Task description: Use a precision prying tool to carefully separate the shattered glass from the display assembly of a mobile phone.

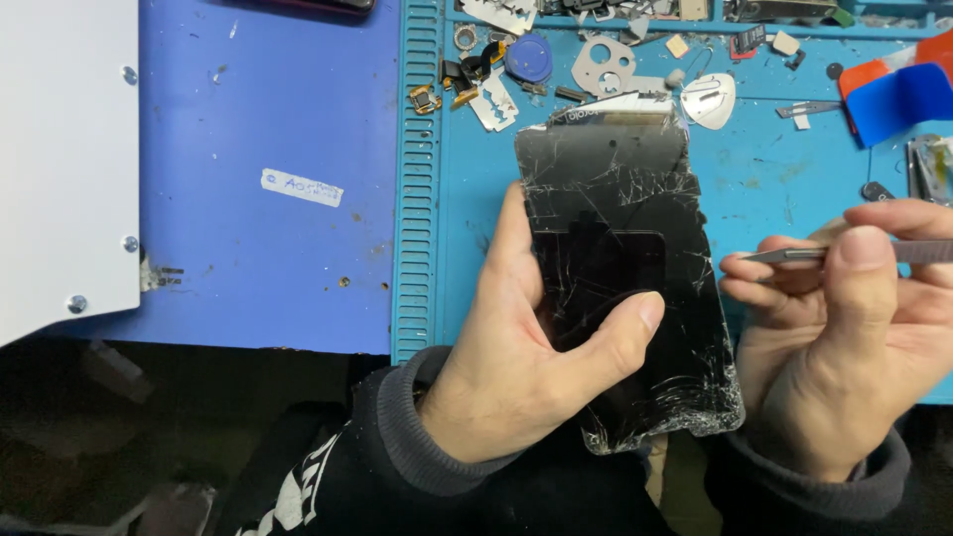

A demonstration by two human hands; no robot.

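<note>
A: What is located at the left?

B: A white panel (60,159) with screws is seen at the left edge, resting on a blue table (268,109). A white label (301,187) is stuck to the table.

A: How is the left hand engaged?

B: The left hand (526,367) is closed around a cracked phone (620,258). The thumb is laid across the black glass; the fingers are wrapped behind the left edge. The phone is held above a teal mat (437,218), nearly upright, with its top tilted slightly leftward. Heavy fracturing is visible at the top and the lower right corner.

A: And the right hand?

B: The right hand (844,337) is clenched on a thin metal tool (794,255), pinched between thumb and fingers. The tip is pointed left, just beside the phone's right edge; contact cannot be confirmed.

A: What is placed beyond?

B: Small parts are scattered on the mat: a blue disc (529,58), a razor blade (493,104), a metal plate (606,65) and a white pick (710,99). Red and blue picks (898,94) are seen at the far right.
</note>
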